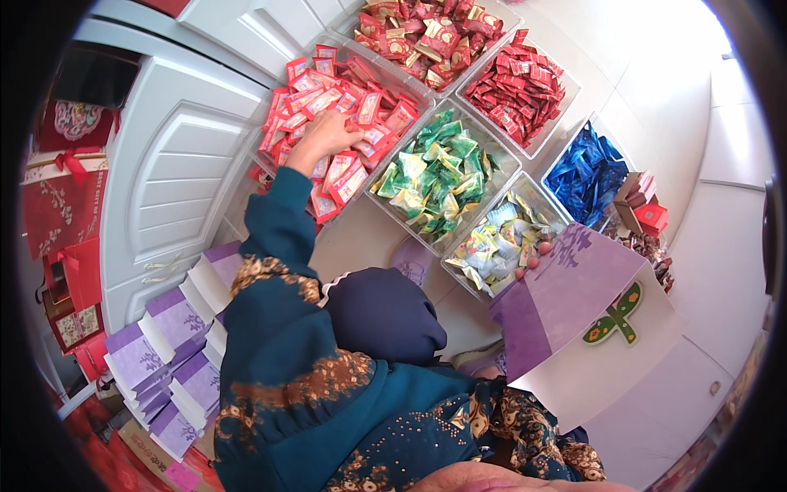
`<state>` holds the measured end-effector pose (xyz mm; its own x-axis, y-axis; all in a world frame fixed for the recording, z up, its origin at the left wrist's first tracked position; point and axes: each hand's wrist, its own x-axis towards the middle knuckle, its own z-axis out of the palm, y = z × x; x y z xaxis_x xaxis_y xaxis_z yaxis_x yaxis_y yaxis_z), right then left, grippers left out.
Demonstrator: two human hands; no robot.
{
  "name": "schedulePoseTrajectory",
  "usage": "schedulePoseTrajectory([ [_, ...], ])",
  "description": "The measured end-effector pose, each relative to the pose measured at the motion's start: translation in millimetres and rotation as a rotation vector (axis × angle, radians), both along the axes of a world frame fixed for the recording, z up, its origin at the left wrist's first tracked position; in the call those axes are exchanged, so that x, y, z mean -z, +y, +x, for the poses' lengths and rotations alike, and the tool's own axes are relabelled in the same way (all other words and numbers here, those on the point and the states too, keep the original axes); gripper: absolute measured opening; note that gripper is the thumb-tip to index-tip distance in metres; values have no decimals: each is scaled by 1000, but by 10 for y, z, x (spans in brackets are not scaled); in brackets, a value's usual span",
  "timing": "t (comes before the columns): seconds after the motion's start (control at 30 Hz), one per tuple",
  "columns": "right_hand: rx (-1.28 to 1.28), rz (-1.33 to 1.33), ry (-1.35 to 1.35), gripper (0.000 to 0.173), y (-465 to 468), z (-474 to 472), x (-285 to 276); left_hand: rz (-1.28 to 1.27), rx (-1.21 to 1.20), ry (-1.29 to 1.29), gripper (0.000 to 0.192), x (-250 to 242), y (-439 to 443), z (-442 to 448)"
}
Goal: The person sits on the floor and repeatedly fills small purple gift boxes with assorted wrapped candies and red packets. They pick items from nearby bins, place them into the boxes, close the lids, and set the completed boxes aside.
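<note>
My left hand (332, 132) reaches into a clear plastic bin and touches the red and pink wrapped packets (301, 101) heaped there. Its fingertips are partly lost among the wrappers, so whether a packet is gripped cannot be told. At the right, my right hand (532, 261) holds a purple paper box or bag (572, 277) by its edge, tilted, with only fingertips showing. A green leaf-shaped piece with flower prints (615, 317) shows against its white side. Under those fingertips is a bin of yellow and white packets (501, 237).
Nearby bins hold green packets (439, 172), gold-and-red packets (436, 37), small red packets (516, 86) and blue packets (587, 175). Stacked purple boxes (178, 357) stand left, below a white cabinet door (175, 166). A purple shoe (411, 258) rests on the floor between bins.
</note>
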<state>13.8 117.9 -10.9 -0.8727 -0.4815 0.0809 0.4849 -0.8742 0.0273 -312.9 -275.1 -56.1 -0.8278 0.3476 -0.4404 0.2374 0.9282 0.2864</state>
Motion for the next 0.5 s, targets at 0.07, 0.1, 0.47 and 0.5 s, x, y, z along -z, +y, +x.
schedulePoseTrajectory([
  [0.07, -1, 35, -22, 57, -46, 59, -77, -31, -40, 194, 50, 51, 61, 16],
  [0.1, -33, 82, -52, 57, -49, 87, -112, -69, -66, 267, 50, 47, 83, 39],
  [0.47, -190, 91, -121, 55, -264, 348, -97, -97, -353, 196, 44, -227, 322, 448],
  [0.5, -197, 82, -123, 55, -271, 366, -114, -108, -332, 249, 44, -227, 358, 443],
])
